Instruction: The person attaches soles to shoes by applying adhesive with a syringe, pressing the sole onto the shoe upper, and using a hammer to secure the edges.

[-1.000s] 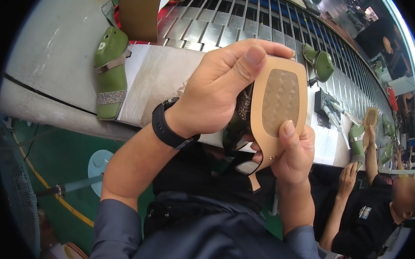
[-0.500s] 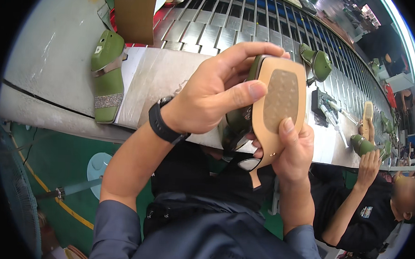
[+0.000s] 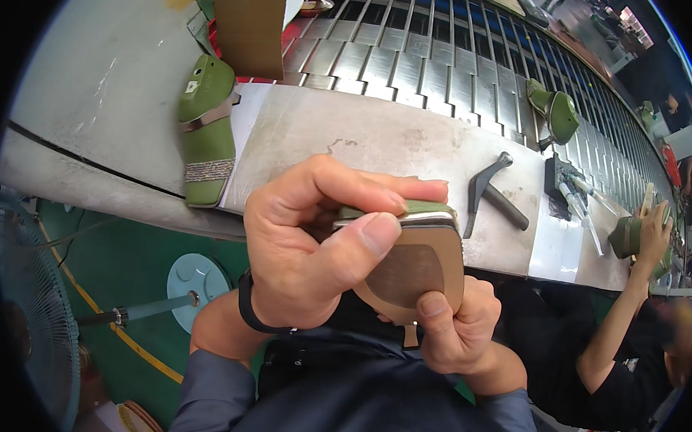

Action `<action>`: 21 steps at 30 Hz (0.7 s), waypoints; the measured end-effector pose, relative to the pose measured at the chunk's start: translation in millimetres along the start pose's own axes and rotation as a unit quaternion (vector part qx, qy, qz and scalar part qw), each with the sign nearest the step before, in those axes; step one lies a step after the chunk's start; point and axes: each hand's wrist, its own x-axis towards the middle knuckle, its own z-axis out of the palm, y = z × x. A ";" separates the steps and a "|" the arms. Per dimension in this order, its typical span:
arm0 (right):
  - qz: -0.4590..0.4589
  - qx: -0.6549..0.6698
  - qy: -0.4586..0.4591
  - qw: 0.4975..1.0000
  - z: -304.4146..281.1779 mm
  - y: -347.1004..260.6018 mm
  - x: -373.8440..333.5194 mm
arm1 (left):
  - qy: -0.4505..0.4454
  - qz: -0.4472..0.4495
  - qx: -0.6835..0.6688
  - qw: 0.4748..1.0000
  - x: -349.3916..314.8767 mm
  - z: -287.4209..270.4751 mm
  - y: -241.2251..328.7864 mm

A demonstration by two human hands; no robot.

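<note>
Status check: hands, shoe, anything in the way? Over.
Left hand gripping shoe at upper end. Right hand gripping lower, thumb on sole. Hammer on bench, apart from both hands.

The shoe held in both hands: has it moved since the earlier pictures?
Yes: the shoe has drawn back from the conveyor; its far end, earlier close to the conveyor's near edge in view, now lies lower, with tabletop showing between.

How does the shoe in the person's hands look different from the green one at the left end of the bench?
The held shoe turns its tan sole toward the camera; the bench shoe shows its green side, crossed by a glittery band.
The held shoe is gripped by the left hand and right hand; the bench shoe lies untouched on the work surface.
Both have green parts showing.
</note>
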 end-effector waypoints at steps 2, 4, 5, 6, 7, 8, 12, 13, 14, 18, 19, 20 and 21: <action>0.002 -0.023 -0.031 0.999 3.1 -2.0 1.5 | 0.003 0.011 0.055 0.998 -3.0 -5.7 6.0; -0.004 -0.030 -0.033 0.999 7.5 -0.3 1.3 | 0.020 -0.002 0.056 0.998 -4.4 -4.3 12.1; -0.009 -0.038 -0.034 0.999 9.8 0.4 1.0 | 0.037 -0.016 0.056 0.998 -4.7 -3.6 15.6; -0.008 -0.035 -0.034 0.999 11.1 -1.6 1.8 | 0.037 -0.018 0.058 0.997 -4.5 -4.2 18.7; 0.005 -0.045 -0.044 0.998 12.1 -6.0 3.4 | 0.038 -0.010 0.098 0.994 -3.8 -5.2 21.5; 0.019 -0.053 -0.053 0.997 13.3 -8.3 4.7 | 0.039 -0.002 0.137 0.990 -3.4 -6.4 23.8; -0.039 -0.103 -0.060 0.992 18.1 -6.1 16.0 | 0.035 0.028 0.236 0.971 -1.5 -10.2 27.8; -0.032 -0.092 -0.080 0.992 17.5 -10.1 21.9 | 0.060 0.029 0.235 0.970 -1.6 -12.0 28.0; -0.025 -0.081 -0.100 0.991 16.9 -13.0 25.7 | 0.086 0.031 0.234 0.968 -1.9 -13.8 27.8; -0.011 -0.110 -0.086 0.990 13.8 -9.5 31.7 | 0.106 0.034 0.299 0.948 -3.1 -24.1 28.4; -0.020 -0.131 -0.083 0.988 14.6 -13.2 34.7 | 0.101 0.037 0.317 0.942 -5.5 -24.4 27.1; -0.016 -0.126 -0.079 0.989 15.8 -14.8 37.3 | 0.097 0.031 0.320 0.942 -5.8 -25.8 26.3; -0.026 -0.148 -0.072 0.986 16.9 -15.6 39.4 | 0.101 0.057 0.355 0.928 -6.0 -27.1 25.0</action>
